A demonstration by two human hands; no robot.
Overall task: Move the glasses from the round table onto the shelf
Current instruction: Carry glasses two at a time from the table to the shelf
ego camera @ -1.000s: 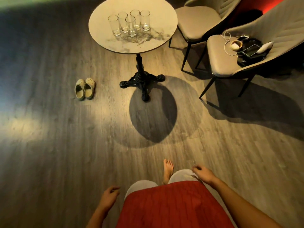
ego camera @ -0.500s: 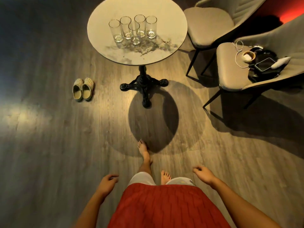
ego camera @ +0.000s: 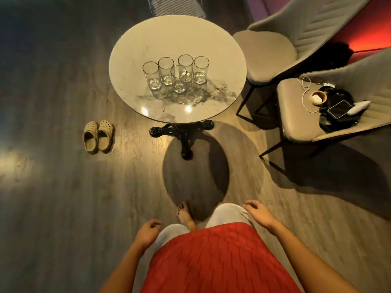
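Several tall clear glasses (ego camera: 178,75) with thin gold rims stand upright in a tight cluster on the round marble-look table (ego camera: 137,39), slightly past its middle. The table rests on a black cast-iron pedestal (ego camera: 182,132). My left hand (ego camera: 148,229) hangs low beside my left thigh, fingers loosely curled and holding nothing. Lightly spread and empty, my right hand (ego camera: 259,213) hovers by my right knee. Both hands are well short of the table. No shelf is in view.
Two beige upholstered chairs (ego camera: 268,51) stand right of the table; the nearer chair (ego camera: 296,115) carries a phone (ego camera: 339,108), a cable, a tape roll and a dark bag. A pair of clogs (ego camera: 98,136) lies on the wooden floor to the left.
I have stepped closer to the table, which now appears larger and lower in view. Both hands stay down at my sides, empty.
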